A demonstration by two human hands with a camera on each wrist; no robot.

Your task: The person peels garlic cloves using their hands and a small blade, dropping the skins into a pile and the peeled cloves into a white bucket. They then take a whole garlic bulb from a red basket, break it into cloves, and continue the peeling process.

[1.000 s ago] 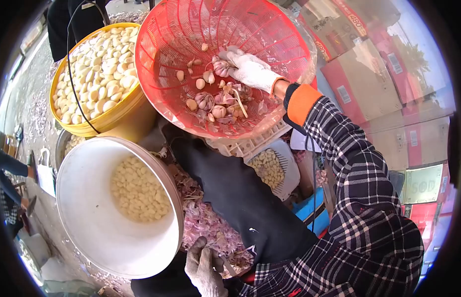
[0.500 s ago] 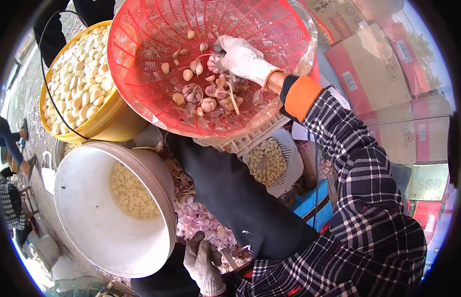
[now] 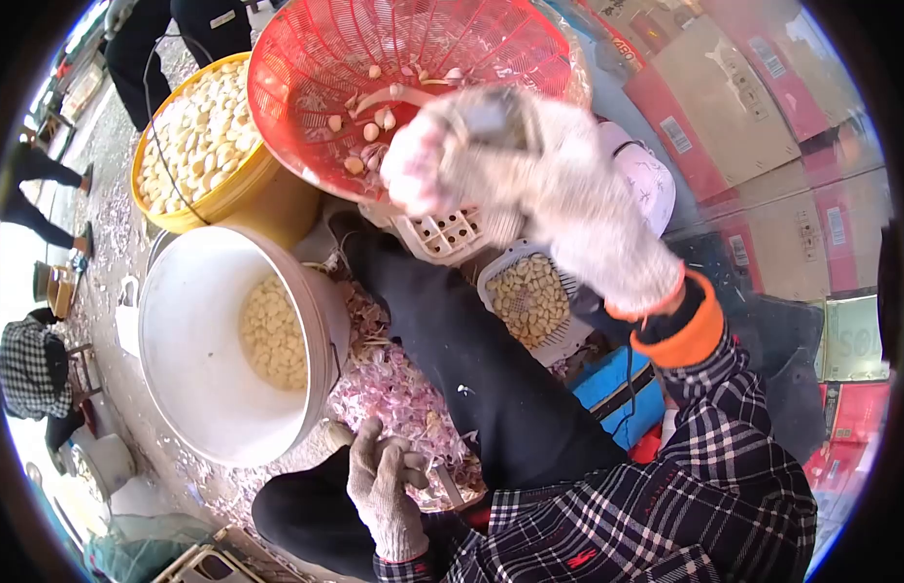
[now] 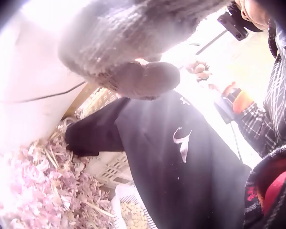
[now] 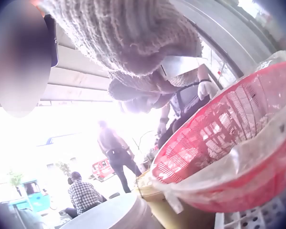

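Note:
My gloved right hand [image 3: 529, 165], raised in front of the red basket [image 3: 306, 97], grips a garlic bulb [image 3: 413, 165], blurred in the head view. The left wrist view also shows the garlic [image 4: 199, 70] in that hand. Several bulbs and loose cloves [image 3: 372, 130] lie in the basket. My gloved left hand [image 3: 386, 486] is low by my lap, fingers loosely bent, with nothing seen in them. A thin flat strip [image 3: 449, 484] is beside its fingers. Pink garlic skins [image 3: 398, 394] are heaped just beyond that hand.
A white bucket [image 3: 180, 340] with peeled cloves stands left, a yellow bucket [image 3: 233, 209] full of cloves behind it. A white colander [image 3: 559, 345] of cloves sits beyond my leg. Cardboard boxes [image 3: 724, 107] are stacked right; a seated person [image 3: 34, 364] is far left.
My right hand has come up out of the red basket and back toward me with the garlic bulb. The left hand stays low, a little higher in view.

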